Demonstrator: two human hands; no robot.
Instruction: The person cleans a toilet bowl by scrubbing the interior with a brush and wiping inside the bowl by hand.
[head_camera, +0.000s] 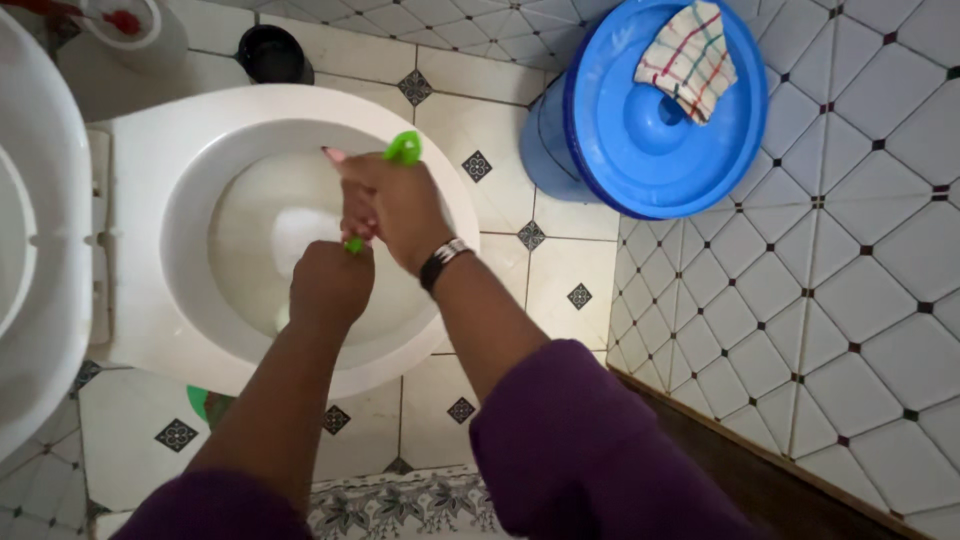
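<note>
Both hands grip a green brush handle (404, 150) over the white toilet bowl (190, 210). The right hand (395, 205) has its fingers clenched around the upper part of the handle, whose looped end sticks out just above the knuckles; a dark wristband (443, 262) sits behind them. The left hand (330, 285) is closed in a fist around the lower part, just below the right fingers, and the brush end beneath it is hidden. Well to the right of the fingers stands a blue bucket (640, 140) with a checked cloth (690, 55) on its lid
</note>
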